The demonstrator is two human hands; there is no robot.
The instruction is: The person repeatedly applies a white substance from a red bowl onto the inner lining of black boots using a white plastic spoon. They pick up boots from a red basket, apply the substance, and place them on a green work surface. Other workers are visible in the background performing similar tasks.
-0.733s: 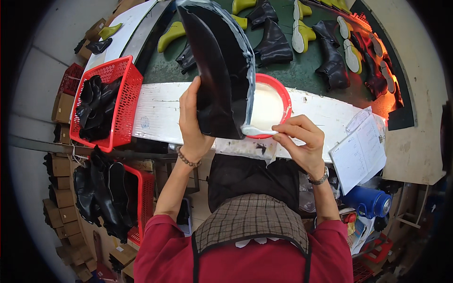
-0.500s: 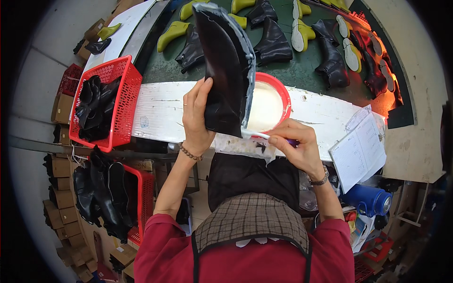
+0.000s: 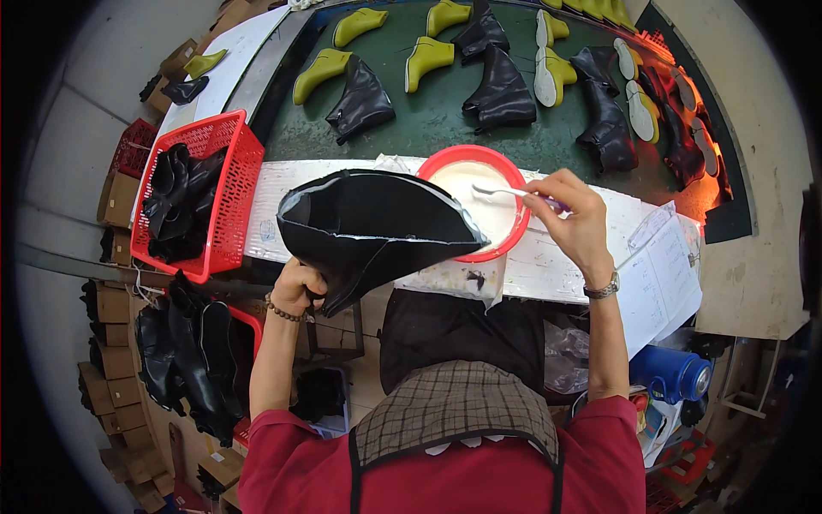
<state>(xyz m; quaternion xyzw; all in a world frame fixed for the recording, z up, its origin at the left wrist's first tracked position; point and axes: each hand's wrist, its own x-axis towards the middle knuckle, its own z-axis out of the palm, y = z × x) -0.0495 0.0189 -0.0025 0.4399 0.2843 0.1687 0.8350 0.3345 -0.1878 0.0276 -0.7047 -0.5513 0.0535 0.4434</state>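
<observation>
My left hand [image 3: 300,287] grips a black leather boot upper [image 3: 360,265] by its lower end. The upper's wide open edge is turned up, with a whitish coating along the rim; its inside is black. Part of my left hand's grip is hidden by the leather. Between the fingers of my right hand [image 3: 572,214] is a slim, toothbrush-like brush [image 3: 505,190] with a white stem and purple handle. Its tip is at the creamy white liquid [image 3: 462,184] in a round red bowl [image 3: 519,244], right of the upper; I cannot tell how deep it dips.
The bowl stands on a white board [image 3: 561,265] along a green conveyor [image 3: 300,133], which carries yellow boot forms [image 3: 321,75] and black uppers [image 3: 501,90]. At left, a red basket [image 3: 248,163] holds black uppers. A notebook [image 3: 655,287] and blue flask [image 3: 672,374] are at right.
The boot upper has swung down and left, its open edge turning upward. My right hand has moved the brush from the upper's edge up and right to the bowl. Items on the conveyor have shifted slightly.
</observation>
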